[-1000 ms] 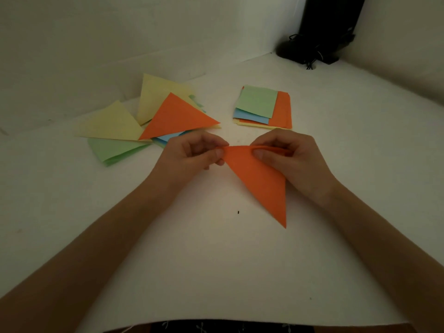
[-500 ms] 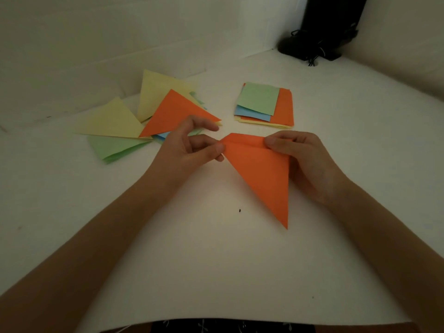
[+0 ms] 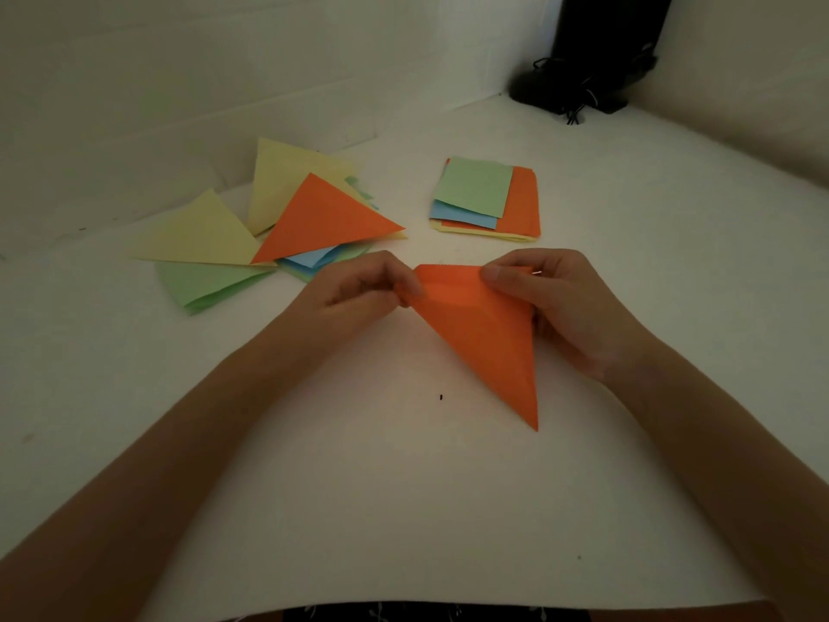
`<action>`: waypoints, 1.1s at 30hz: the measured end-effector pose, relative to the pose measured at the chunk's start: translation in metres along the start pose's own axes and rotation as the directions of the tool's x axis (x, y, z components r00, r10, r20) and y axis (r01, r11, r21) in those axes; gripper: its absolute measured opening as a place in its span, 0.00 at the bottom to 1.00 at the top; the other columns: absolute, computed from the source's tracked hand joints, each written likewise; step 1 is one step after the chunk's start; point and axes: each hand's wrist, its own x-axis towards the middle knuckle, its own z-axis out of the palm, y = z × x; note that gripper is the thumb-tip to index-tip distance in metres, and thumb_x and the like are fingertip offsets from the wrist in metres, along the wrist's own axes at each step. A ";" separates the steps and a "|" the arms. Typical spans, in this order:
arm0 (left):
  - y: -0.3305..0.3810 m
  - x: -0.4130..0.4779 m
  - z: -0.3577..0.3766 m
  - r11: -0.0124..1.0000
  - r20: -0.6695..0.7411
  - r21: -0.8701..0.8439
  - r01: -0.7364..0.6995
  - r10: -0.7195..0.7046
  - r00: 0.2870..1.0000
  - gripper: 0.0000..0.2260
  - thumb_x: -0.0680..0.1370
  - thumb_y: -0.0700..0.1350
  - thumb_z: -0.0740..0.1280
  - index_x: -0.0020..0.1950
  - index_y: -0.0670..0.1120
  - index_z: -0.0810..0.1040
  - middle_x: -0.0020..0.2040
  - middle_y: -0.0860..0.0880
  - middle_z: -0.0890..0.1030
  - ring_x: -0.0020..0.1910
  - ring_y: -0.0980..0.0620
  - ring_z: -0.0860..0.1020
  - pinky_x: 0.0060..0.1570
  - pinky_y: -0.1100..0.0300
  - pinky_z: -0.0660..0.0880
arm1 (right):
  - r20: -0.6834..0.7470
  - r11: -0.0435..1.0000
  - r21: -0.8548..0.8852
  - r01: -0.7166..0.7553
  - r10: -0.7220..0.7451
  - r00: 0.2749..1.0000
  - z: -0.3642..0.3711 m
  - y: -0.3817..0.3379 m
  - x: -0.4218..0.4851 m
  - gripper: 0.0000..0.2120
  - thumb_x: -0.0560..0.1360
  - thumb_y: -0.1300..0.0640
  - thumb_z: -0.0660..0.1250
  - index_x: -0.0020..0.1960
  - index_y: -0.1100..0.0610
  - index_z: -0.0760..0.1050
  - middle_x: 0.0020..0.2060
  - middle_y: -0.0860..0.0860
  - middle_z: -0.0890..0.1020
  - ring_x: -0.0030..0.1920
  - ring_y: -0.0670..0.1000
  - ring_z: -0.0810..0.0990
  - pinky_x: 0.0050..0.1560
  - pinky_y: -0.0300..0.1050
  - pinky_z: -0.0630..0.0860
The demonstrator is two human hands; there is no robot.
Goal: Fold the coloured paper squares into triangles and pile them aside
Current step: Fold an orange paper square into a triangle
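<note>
Head view. Both hands worked one orange triangle [image 3: 489, 338] at centre-right of the white worktop [image 3: 403, 509]. Left hand [image 3: 359, 289]: fingers [image 3: 406, 289] curled, pinching the triangle's far left corner. Right hand [image 3: 569, 307]: fingers [image 3: 502, 276] curled over the far edge near its right corner, gripping the paper. The triangle's long point aimed back toward the person, and a creased band ran along the far edge. Could not tell whether the sheet lay flat on the worktop or was lifted.

Behind the left hand lay a pile of folded triangles [image 3: 323, 217], fanned out: orange on top, with yellow, green and blue beneath. Behind the right hand, apart from it, sat a stack of squares [image 3: 484, 199]: green on top, then blue, orange, yellow. A black object [image 3: 596, 60] with cords stood in the far right corner.
</note>
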 end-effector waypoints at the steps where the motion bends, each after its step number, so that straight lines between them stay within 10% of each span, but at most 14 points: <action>1: 0.001 0.000 -0.001 1.000 -0.013 -0.017 0.001 -0.002 1.000 0.07 0.73 0.43 0.61 0.42 0.49 0.78 0.39 0.58 0.79 0.41 0.63 0.75 0.41 0.71 0.68 | -0.028 1.000 -0.002 0.016 -0.016 0.999 0.001 0.001 0.000 0.04 0.75 0.61 0.67 0.42 0.58 0.80 0.30 0.48 0.81 0.28 0.43 0.77 0.27 0.33 0.71; 15: -0.008 0.005 -0.002 0.955 -0.182 -0.271 0.121 -0.174 0.968 0.04 0.69 0.44 0.71 0.42 0.51 0.84 0.37 0.52 0.83 0.39 0.56 0.78 0.45 0.61 0.75 | 0.002 0.989 -0.042 0.143 -0.143 0.990 0.000 0.001 0.001 0.02 0.73 0.61 0.69 0.45 0.57 0.80 0.36 0.48 0.83 0.37 0.45 0.81 0.34 0.37 0.76; 20: -0.009 0.006 -0.002 0.984 -0.194 0.170 0.046 -0.013 0.981 0.10 0.73 0.34 0.70 0.41 0.50 0.80 0.36 0.57 0.81 0.36 0.62 0.76 0.39 0.73 0.69 | 0.035 0.929 -0.286 0.234 -0.235 0.971 -0.003 0.005 0.003 0.06 0.73 0.61 0.70 0.41 0.51 0.79 0.32 0.40 0.81 0.34 0.38 0.78 0.37 0.30 0.72; 27: -0.021 0.008 -0.006 0.788 -0.065 0.604 -0.117 0.195 0.979 0.03 0.73 0.37 0.71 0.43 0.44 0.82 0.38 0.53 0.75 0.39 0.66 0.72 0.42 0.76 0.66 | 0.259 0.486 -0.756 0.439 -0.393 0.882 -0.010 0.021 0.009 0.02 0.75 0.59 0.68 0.46 0.53 0.78 0.40 0.42 0.76 0.45 0.43 0.71 0.46 0.26 0.64; 33: -0.023 0.012 -0.011 0.639 0.110 0.712 -0.292 0.309 0.945 0.07 0.73 0.39 0.66 0.45 0.39 0.82 0.40 0.48 0.77 0.39 0.59 0.70 0.42 0.74 0.65 | 0.547 -0.051 -0.792 0.608 -0.499 0.672 -0.013 0.024 0.008 0.09 0.75 0.61 0.60 0.47 0.61 0.79 0.40 0.56 0.80 0.40 0.57 0.75 0.40 0.49 0.73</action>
